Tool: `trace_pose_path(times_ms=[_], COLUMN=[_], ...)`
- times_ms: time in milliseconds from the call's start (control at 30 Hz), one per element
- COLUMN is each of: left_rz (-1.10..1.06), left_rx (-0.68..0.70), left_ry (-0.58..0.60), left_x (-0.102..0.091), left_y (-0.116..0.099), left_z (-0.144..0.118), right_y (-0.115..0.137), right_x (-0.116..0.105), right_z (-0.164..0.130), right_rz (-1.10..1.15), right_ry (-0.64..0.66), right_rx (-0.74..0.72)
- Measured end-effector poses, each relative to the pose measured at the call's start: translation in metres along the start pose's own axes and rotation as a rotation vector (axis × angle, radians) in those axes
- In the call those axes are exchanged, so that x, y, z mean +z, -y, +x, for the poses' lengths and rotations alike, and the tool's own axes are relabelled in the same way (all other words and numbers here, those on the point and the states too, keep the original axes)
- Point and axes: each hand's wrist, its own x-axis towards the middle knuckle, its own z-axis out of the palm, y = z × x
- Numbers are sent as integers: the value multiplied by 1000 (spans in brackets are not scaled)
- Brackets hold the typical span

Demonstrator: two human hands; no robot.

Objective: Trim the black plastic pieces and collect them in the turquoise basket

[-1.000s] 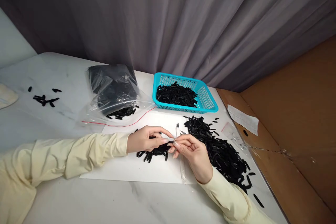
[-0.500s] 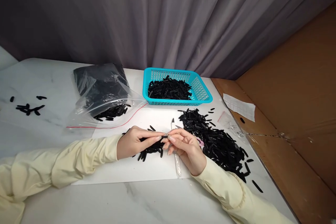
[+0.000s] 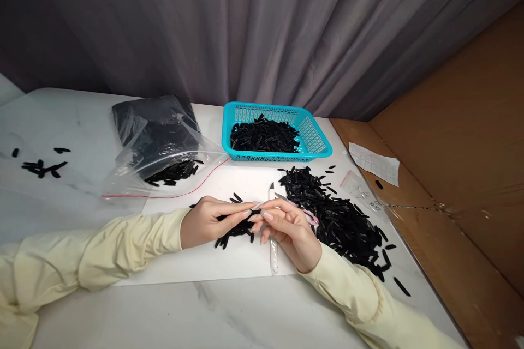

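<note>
Small black plastic strip (image 3: 254, 212) pinched at both ends between the two hands, held just above the white sheet (image 3: 229, 262), centre of the table. Left hand (image 3: 207, 221) closed in a fingertip pinch on the strip's left end, forearm resting on the sheet. Right hand (image 3: 289, 226) closed on the right end, and it also seems to hold a small pink-handled tool (image 3: 305, 212) with a metal tip; can't tell exactly how the tool is gripped. Under the hands, a small heap of black pieces (image 3: 235, 232) on the sheet. A craft knife (image 3: 272, 229) lies on the sheet between the hands, blade pointing away, partly hidden by the right fingers. To the right, the big loose pile of strips (image 3: 339, 218), touching the sheet's edge. Behind it, teal basket (image 3: 317, 142) holding more strips. Left of the basket, clear zip bag (image 3: 164, 147) with dark contents, mouth open toward the sheet. A few stray pieces (image 3: 39, 166) far left, paper slip (image 3: 374, 163) far right on the brown board. To do this step well, my judgement: keep the pinch close to the spot being worked so the strip doesn't flex, hold it low over the sheet so scraps land there, keep fingertips clear of the tool tip and the knife blade, and keep worked pieces apart from the big pile.
</note>
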Motion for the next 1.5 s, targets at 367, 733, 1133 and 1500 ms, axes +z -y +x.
trace_pose_path(times_ms=[367,733,1133,1500], left_rz=[-17,-52,-30,-35], left_rx=[2,-97,15,60], left_ry=[-13,-9,-70,-55], left_x=[1,-1,1,2], left_y=[4,-1,2,3], left_z=[-2,0,-3,-4], right_y=[1,-1,-2,-2], right_x=[1,2,1,-1], right_z=[1,1,3,4], right_rz=[28,65,60,64], right_ry=[-21,9,36,31], right_rx=[0,66,56,71])
